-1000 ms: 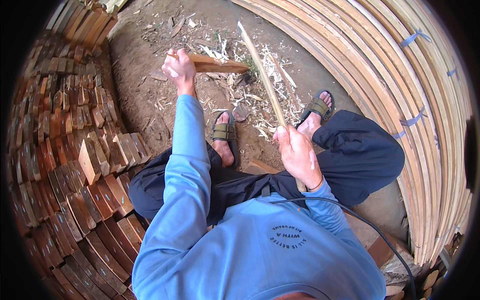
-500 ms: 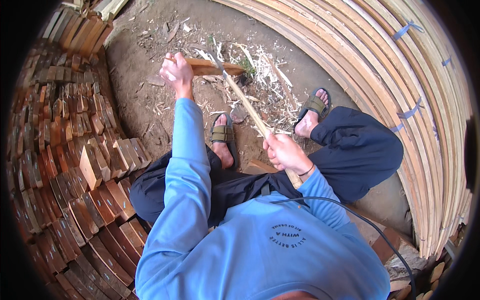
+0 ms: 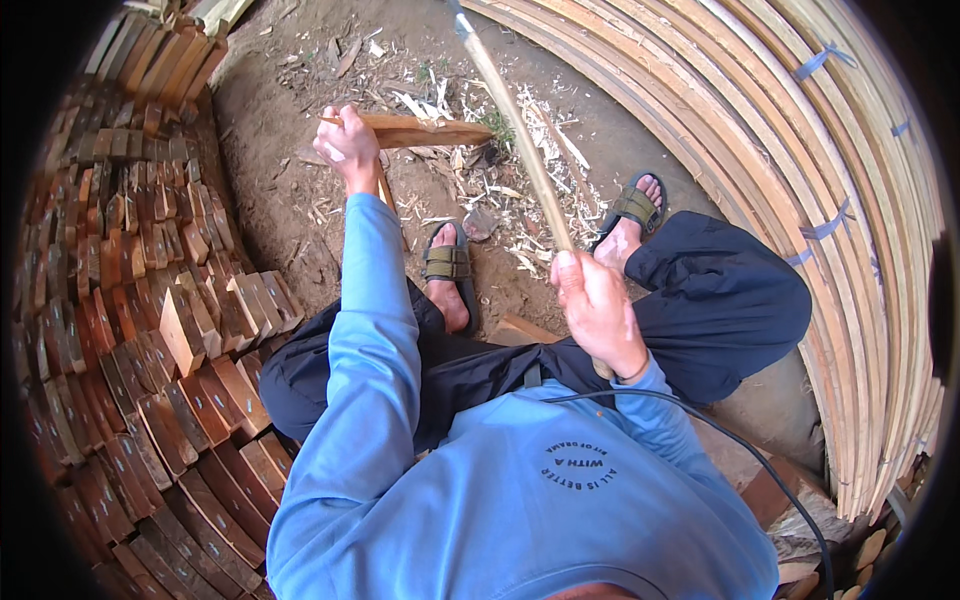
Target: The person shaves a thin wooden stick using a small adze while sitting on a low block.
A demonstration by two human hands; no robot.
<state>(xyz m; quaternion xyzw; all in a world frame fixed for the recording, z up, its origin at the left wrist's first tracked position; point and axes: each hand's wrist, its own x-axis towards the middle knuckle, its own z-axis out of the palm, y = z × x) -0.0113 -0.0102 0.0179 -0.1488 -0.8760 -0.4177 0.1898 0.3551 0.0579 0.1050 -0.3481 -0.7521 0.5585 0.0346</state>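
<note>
Gripping one wood piece in left hand, right hand clenched on one long-handled blade, two sandalled feet

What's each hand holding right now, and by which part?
Left hand grips the wooden piece at its left end. Right hand grips the long-handled tool near the handle's lower end.

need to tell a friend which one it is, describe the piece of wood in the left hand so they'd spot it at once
Start at the bare dirt patch littered with pale shavings, beyond the sandalled feet. Above it the left hand holds a flat reddish-brown wood piece level. Unlike the stacked blocks on the left, it is alone, off the ground, and tapers to a point.
</note>
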